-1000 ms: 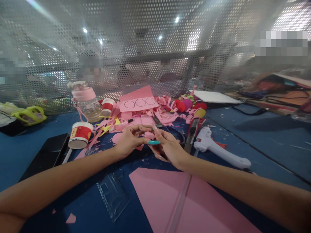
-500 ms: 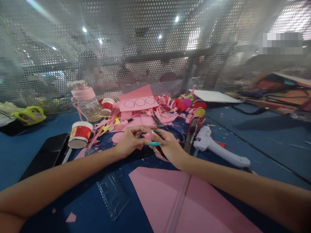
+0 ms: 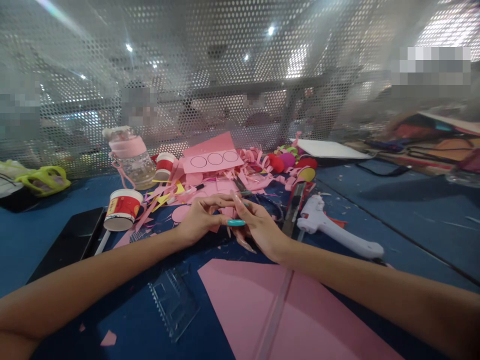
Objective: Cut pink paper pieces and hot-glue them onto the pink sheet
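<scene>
While both wrists come in low from either side, I get the two hands meeting mid-view, over the table [image 3: 393, 230]. Left hand [image 3: 197, 217]: fingers curled, thumb and fingertips closed on a small pink piece [image 3: 227, 212]. Left thumb has a long turquoise nail [image 3: 236, 222], pointing at the right hand [image 3: 258, 225]. Right hand is half curled against the other side, thumb up, lower fingers spread below; I can't tell whether it grips the piece too. The piece sits between the hands, mostly hidden by fingers, so I can't read its shape.

Nearest me, a pink sheet [image 3: 240, 295] lies flat, with a clear stick [image 3: 275, 320] across it, running up under the right wrist. Left of the sheet I have a clear stencil [image 3: 174, 305] with a toothed edge. Right of the right hand: a cutter [image 3: 294, 210], then a white glue gun [image 3: 341, 230] on its side.

Over on the left I see a black phone [image 3: 69, 240], a red and white cup [image 3: 123, 205] just beside it, and a bottle [image 3: 131, 165] behind. Beyond the hands: pink scraps [image 3: 225, 186] in a heap, a card [image 3: 215, 159] with three drawn circles, and pompoms [image 3: 276, 163], red and purple. A mesh screen [image 3: 210, 50] closes off the back.
</scene>
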`<state>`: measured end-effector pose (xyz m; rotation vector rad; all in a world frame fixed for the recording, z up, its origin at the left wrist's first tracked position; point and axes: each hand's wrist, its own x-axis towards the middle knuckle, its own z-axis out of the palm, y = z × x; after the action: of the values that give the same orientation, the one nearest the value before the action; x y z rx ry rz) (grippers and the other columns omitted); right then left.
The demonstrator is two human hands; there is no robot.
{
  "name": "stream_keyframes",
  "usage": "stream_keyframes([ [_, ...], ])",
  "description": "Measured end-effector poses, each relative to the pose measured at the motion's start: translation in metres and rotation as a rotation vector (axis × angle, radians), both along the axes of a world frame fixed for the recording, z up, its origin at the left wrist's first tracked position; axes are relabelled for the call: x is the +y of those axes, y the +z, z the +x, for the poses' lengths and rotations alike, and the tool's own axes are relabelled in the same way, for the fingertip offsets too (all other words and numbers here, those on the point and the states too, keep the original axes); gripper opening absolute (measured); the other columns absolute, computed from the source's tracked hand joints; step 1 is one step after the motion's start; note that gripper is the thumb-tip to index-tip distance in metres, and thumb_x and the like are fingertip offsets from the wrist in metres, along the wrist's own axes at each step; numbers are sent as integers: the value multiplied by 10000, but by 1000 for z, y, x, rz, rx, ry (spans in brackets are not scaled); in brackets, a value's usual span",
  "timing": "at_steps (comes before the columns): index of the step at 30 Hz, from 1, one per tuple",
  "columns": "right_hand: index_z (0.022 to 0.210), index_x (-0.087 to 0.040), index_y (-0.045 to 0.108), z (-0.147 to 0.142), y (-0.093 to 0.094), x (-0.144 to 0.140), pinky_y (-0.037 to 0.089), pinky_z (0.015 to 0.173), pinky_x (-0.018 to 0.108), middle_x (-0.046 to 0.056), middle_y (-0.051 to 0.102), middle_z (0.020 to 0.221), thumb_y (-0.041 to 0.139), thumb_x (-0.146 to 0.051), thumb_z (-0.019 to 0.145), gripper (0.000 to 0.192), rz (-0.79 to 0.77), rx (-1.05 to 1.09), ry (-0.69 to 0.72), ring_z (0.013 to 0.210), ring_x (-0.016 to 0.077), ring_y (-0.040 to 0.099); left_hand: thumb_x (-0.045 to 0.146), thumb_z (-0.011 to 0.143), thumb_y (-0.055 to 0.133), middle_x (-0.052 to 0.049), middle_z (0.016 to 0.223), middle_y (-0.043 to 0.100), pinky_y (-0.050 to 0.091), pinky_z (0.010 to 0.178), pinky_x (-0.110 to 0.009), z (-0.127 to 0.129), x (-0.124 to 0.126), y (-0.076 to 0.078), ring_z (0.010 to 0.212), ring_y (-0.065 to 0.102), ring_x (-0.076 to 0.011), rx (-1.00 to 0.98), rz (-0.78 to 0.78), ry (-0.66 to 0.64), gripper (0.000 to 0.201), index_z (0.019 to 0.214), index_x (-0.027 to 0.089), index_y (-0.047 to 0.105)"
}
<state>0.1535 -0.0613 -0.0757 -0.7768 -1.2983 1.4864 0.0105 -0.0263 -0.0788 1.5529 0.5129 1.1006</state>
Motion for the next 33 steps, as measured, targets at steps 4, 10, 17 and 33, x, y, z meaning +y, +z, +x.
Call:
stream_keyframes([
  [4,746,-186,470,0,0,-1,281,228,149,-91,475,407,577,-513,718,346,19,6,-16,244,52,380,172,564,761,-56,1017,664,346,999,-392,-1,-1,1,1105,525,-222,30,13,8,209,762,189,695],
  [10,717,-179,501,1,-5,2,238,242,152,-100,410,330,538,-477,768,305,64,-54,-30,220,45,311,183,580,754,-54,933,683,351,993,-381,-2,0,1,1111,523,-215,73,30,-8,184,749,187,682],
  [17,648,-182,469,1,-3,1,234,235,168,-104,378,303,579,-523,712,364,-5,-56,-39,206,50,290,233,581,754,-67,964,677,373,975,-392,-1,-1,2,1110,521,-232,134,26,16,194,750,176,677],
  [33,641,-194,436,-4,-3,0,286,227,150,-91,427,349,501,-566,747,393,44,-61,-84,220,51,349,200,502,794,-60,915,696,436,906,-365,1,-2,2,945,595,-212,47,68,221,290,783,206,724],
])
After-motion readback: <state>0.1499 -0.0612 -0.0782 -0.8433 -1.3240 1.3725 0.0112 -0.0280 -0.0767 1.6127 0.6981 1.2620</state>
